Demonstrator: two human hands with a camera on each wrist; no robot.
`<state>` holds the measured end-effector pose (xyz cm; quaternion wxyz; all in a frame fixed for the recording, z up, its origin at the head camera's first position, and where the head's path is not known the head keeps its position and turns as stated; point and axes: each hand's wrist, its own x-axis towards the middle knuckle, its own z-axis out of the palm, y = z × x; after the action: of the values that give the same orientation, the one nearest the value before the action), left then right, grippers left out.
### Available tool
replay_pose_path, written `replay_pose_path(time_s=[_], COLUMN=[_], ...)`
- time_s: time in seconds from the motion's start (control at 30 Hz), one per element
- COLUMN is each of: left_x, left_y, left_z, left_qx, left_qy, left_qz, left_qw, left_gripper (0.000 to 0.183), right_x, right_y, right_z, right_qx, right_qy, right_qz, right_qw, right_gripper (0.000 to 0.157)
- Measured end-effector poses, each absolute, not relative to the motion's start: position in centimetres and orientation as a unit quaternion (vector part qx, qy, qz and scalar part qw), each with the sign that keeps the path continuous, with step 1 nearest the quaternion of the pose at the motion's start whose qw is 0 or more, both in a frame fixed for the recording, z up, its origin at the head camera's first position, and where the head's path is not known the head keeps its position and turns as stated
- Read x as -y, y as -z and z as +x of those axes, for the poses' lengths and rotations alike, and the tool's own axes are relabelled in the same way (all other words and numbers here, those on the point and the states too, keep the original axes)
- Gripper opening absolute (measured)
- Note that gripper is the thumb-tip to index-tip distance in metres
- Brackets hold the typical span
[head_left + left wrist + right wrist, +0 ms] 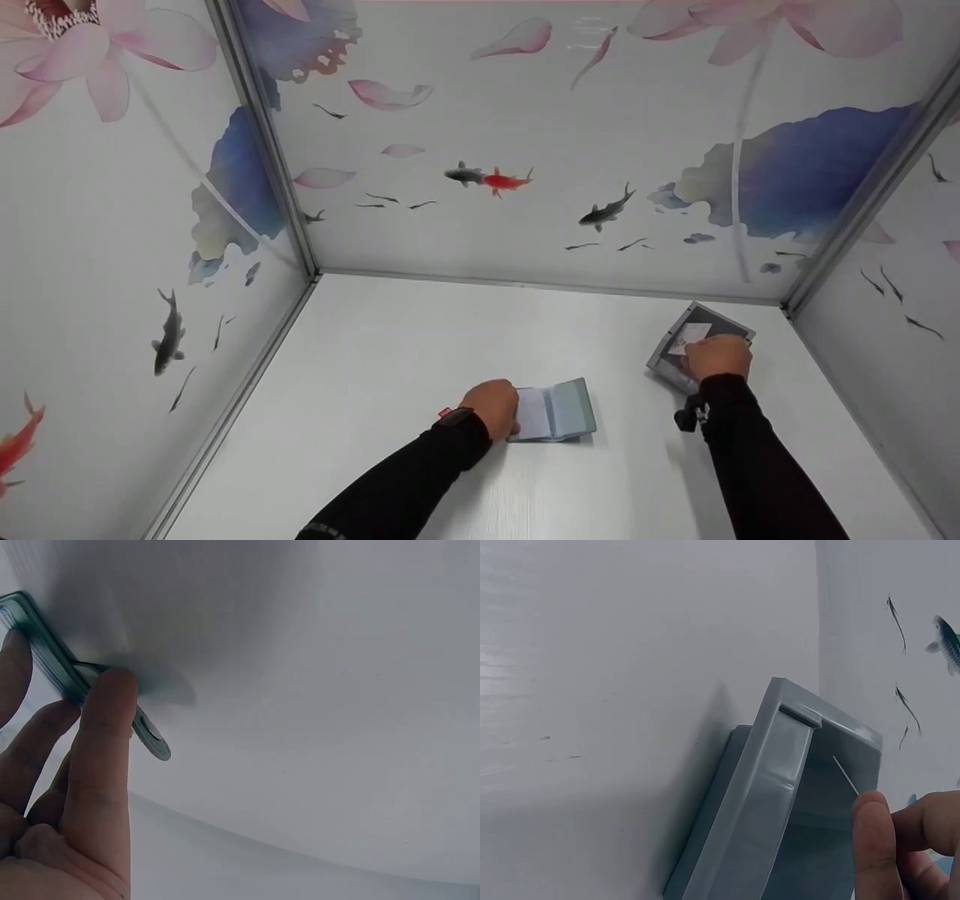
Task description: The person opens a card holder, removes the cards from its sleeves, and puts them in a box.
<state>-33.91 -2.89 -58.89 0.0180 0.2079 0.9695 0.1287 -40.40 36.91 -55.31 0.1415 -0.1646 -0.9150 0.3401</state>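
Observation:
A small pale green card holder (573,409), spread like a booklet with whitish leaves, lies on the white table. My left hand (492,409) grips its left edge, fingers curled around that side. In the left wrist view, the green card holder (49,652) shows its layered edge and a short tab beside my fingers (101,757). Over a grey plastic box (670,343) at the right, my right hand (720,356) pinches a pale card (686,337). Edge-on in the right wrist view, the card (845,776) appears as a thin line above the box's inside.
White panels printed with fish and lotus flowers enclose the table (390,337) on the left, back and right. Grey metal strips (274,165) run along their corners. The box stands near the back right corner.

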Motion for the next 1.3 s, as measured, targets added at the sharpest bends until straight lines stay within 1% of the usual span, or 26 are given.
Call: replay_pose_path(time_s=[0.2,0.23,0.37,0.43,0.47,0.5,0.77,0.93,1.1,1.27,1.3], left_x=[2.8,2.7,2.5,2.5,2.5,2.5,2.7,2.7,2.8,3.0,3.1], left_y=[58.3,58.2,57.7,57.5,57.5,57.5,57.5,57.2,57.6,58.6,60.2], left_z=[-33.7,-33.6,-33.2,-33.0,-33.0,-33.0,-32.9,-32.6,-32.8,-33.4,-34.2], left_qx=[-0.970,-0.969,-0.968,-0.968,-0.968,-0.968,-0.968,-0.968,-0.968,-0.966,-0.965], left_qy=[-0.120,-0.119,-0.128,-0.131,-0.131,-0.131,-0.103,-0.110,-0.109,-0.109,-0.111], left_qz=[0.213,0.214,0.213,0.214,0.213,0.212,0.228,0.226,0.226,0.232,0.236], left_qw=[0.019,0.019,0.019,0.016,0.016,0.018,-0.014,-0.012,-0.004,-0.010,-0.022], left_gripper=[0.024,0.024,0.025,0.024,0.024,0.024,0.026,0.027,0.027,0.027,0.029], right_x=[-36.5,-37.2,-37.1,-37.1,-36.3,-36.2,-36.2,-36.3,-35.7,-35.2,-35.2], right_y=[55.4,56.6,56.9,57.0,55.9,55.9,56.1,56.2,55.8,55.7,55.7], right_z=[-40.2,-40.8,-41.0,-41.2,-40.6,-40.7,-41.2,-41.2,-40.8,-40.5,-40.4], right_qx=[0.921,0.917,0.922,0.924,0.931,0.931,0.952,0.948,0.947,0.950,0.952], right_qy=[-0.333,-0.349,-0.352,-0.354,-0.339,-0.340,-0.295,-0.305,-0.307,-0.301,-0.297], right_qz=[-0.129,-0.110,-0.103,-0.102,-0.114,-0.114,-0.081,-0.089,-0.091,-0.080,-0.076], right_qw=[0.154,0.161,0.125,0.098,0.076,0.067,0.019,0.007,0.007,0.019,0.023], right_gripper=[0.024,0.028,0.038,0.040,0.038,0.038,0.048,0.042,0.037,0.037,0.037])
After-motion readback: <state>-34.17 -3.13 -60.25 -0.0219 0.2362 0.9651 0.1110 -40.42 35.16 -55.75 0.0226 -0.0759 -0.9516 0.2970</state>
